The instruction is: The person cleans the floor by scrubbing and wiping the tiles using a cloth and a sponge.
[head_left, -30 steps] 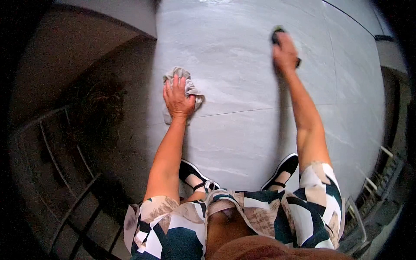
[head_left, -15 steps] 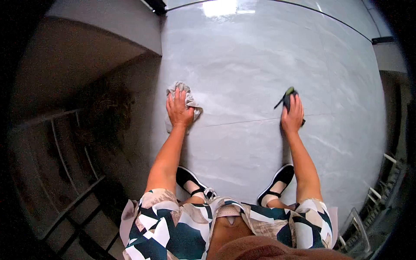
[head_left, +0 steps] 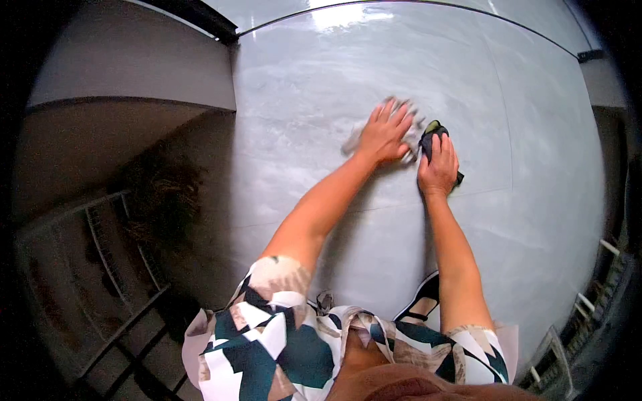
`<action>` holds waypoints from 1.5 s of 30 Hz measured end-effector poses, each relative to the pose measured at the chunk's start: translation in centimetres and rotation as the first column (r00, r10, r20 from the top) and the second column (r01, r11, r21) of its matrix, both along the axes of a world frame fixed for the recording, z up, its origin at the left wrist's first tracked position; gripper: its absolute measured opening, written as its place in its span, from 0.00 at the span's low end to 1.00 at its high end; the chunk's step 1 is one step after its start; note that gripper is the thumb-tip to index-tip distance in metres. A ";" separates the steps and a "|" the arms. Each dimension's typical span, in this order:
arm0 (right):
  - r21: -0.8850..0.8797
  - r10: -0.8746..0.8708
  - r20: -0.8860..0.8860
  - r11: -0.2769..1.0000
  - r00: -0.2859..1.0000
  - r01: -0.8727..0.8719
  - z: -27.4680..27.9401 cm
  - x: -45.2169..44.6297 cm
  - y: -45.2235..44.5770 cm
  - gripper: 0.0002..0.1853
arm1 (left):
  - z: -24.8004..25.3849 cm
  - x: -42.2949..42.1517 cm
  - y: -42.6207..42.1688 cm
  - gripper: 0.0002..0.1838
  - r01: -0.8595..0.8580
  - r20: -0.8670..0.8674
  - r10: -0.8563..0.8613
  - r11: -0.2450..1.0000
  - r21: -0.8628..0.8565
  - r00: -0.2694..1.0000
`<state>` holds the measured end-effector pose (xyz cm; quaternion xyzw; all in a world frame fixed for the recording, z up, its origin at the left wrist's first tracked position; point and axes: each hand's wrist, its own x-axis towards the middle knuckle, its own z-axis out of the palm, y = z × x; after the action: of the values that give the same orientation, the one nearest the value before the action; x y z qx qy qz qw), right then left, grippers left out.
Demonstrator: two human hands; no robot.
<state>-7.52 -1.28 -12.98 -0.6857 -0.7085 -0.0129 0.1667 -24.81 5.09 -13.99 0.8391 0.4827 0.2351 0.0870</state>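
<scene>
My left hand [head_left: 386,136] holds a light grey rag [head_left: 352,142] under its palm, pressed against the glossy pale tiles. Its fingers lie stretched over the rag, whose edges are smeared by motion. Close by on the right, my right hand [head_left: 439,168] is closed over a dark, soft-looking bundle [head_left: 431,136] with a green end [head_left: 433,125]. The bundle touches the tiles, and a dark end [head_left: 459,178] sticks out beside the wrist. What lies under the palm is hidden, so I cannot tell its exact kind.
Pale marbled tiles [head_left: 301,87] lie below me, with a dark seam [head_left: 401,2] across the far edge. A grey wall corner [head_left: 134,60] and a rack-like frame [head_left: 107,260] stand left. White-barred racks [head_left: 585,303] stand right. One black shoe [head_left: 422,297] shows below my right arm.
My left hand has slid the rag right and away from me, near my right hand. My right hand has shifted slightly left and forward with the dark bundle.
</scene>
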 end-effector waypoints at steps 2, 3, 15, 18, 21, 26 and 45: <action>-0.022 -0.006 0.025 1.000 1.000 0.006 -0.8 0.4 0.1 0.34 | -0.8 1.5 5.6 0.36 -0.003 -0.049 0.005 0.999 0.046 0.999; -0.036 -0.007 0.030 0.999 1.000 0.008 -0.9 0.5 0.2 0.34 | -1.4 1.6 8.0 0.36 -0.022 -0.102 0.027 0.999 0.048 0.994; 0.016 0.024 0.058 1.000 0.998 -0.025 -2.1 0.7 0.4 0.32 | -3.9 -20.0 12.8 0.37 -0.785 -0.304 0.749 0.620 0.008 0.589; -0.012 0.000 -0.010 1.000 1.000 0.000 -4.8 2.6 0.1 0.32 | -3.2 -20.8 8.8 0.37 -0.781 -0.370 0.736 0.623 0.040 0.567; -0.077 -0.035 -0.013 0.996 0.999 0.034 -7.3 4.3 0.4 0.32 | -5.9 -20.8 4.3 0.37 -0.755 -0.437 0.675 0.655 -0.016 0.595; -0.180 -0.064 -0.004 0.982 0.998 0.062 -8.5 5.6 1.0 0.31 | -8.2 -22.2 -5.2 0.38 -0.779 -0.399 0.685 0.611 -0.140 0.609; 0.054 0.016 -0.093 0.998 0.996 -0.010 -3.4 3.8 2.3 0.25 | -1.9 -0.7 0.6 0.33 0.082 -0.032 -0.093 0.967 -0.243 0.995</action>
<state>-3.75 1.06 -16.40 -0.6761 -0.7037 0.0012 0.2182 -25.54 5.65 -15.91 0.8477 0.4720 0.1523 0.1881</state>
